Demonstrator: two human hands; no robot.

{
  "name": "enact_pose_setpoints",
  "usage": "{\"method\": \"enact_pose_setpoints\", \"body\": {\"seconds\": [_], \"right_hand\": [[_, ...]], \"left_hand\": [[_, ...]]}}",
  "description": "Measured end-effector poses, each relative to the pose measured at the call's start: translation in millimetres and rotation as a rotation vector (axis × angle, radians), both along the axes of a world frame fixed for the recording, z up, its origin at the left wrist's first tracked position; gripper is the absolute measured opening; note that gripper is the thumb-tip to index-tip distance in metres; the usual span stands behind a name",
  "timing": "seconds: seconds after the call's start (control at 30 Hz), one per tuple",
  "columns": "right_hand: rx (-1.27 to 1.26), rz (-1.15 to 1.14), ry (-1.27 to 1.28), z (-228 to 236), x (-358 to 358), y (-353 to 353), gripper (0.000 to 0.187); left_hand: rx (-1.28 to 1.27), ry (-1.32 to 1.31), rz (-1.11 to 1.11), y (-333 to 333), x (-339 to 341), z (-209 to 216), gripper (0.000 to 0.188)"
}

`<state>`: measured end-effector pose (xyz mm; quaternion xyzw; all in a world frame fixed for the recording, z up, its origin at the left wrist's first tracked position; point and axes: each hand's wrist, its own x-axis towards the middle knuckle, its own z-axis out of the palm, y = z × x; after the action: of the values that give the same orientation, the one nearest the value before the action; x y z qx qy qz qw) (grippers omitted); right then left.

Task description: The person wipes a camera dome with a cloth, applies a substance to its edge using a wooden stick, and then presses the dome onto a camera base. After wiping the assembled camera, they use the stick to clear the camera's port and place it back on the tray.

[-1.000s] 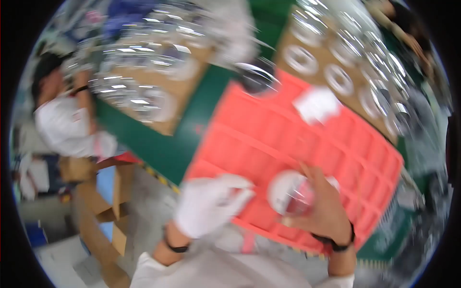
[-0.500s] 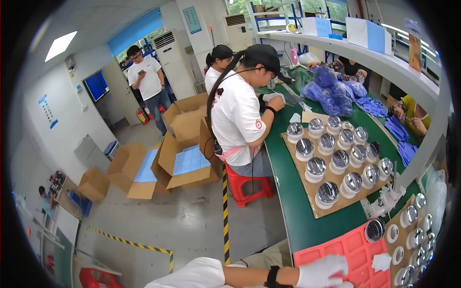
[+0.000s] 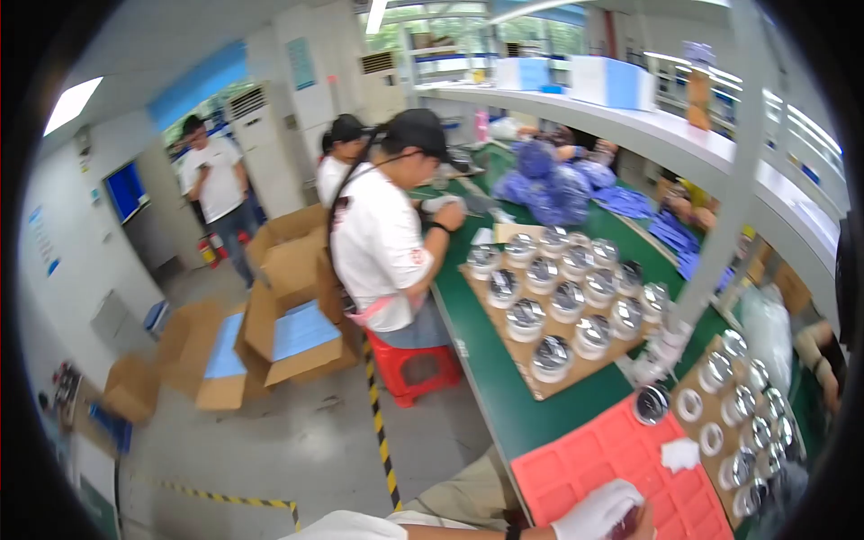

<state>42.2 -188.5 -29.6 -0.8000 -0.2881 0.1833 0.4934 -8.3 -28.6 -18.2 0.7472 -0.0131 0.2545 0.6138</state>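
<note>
The green worktop [image 3: 481,396] is occupied along its seated-side edge by a coral compartmented tray [image 3: 544,472], and on it, past the tray's opposite edge, a brown board [image 3: 706,472] is set with domed pieces [image 3: 738,405]. Over the tray's near part, the gloved left hand [image 3: 598,513] is brought together with the bare right hand [image 3: 644,524], which is cut off by the picture's lower edge; whether either is clamped cannot be told. Between them a dark reddish piece [image 3: 623,526] is seen, blurred. It could be dropped or smudged if handled by feel, since the view is directed toward the room. A white cloth [image 3: 680,454] is laid by the board-side edge. At the tray's far corner, a dark round piece [image 3: 650,405] could be knocked off by a stray sleeve; 2 white rings [image 3: 689,405] could be displaced if the tray were shoved.
</note>
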Motion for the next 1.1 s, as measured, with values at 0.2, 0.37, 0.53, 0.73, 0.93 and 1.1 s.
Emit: {"method": "enact_pose_setpoints", "body": {"seconds": [0.2,0.37,0.53,0.73,0.93,1.1], "right_hand": [[0.332,-0.053,0.249,1.7,-2.7,6.9,0.06],[0.389,-0.09,0.539,9.9,9.1,-10.6,0.074],[0.414,-0.27,0.59,20.9,14.3,-6.9,0.053],[0.538,-0.53,0.468,12.2,24.5,-11.7,0.039],[0.682,-0.43,0.502,16.4,42.3,-2.3,0.036],[0.685,-0.438,0.518,5.6,47.2,-14.2,0.04]], "left_hand": [[0.115,0.202,-0.354,29.0,3.1,-16.3,0.052],[0.178,0.246,-0.549,45.9,12.1,0.1,0.078],[0.411,0.23,-0.41,24.3,10.7,-6.8,0.084],[0.528,0.109,-0.423,30.6,11.9,-12.9,0.082],[0.506,0.159,-0.418,35.8,19.8,-4.0,0.082],[0.476,0.175,-0.454,38.6,18.2,-10.8,0.084]]}}
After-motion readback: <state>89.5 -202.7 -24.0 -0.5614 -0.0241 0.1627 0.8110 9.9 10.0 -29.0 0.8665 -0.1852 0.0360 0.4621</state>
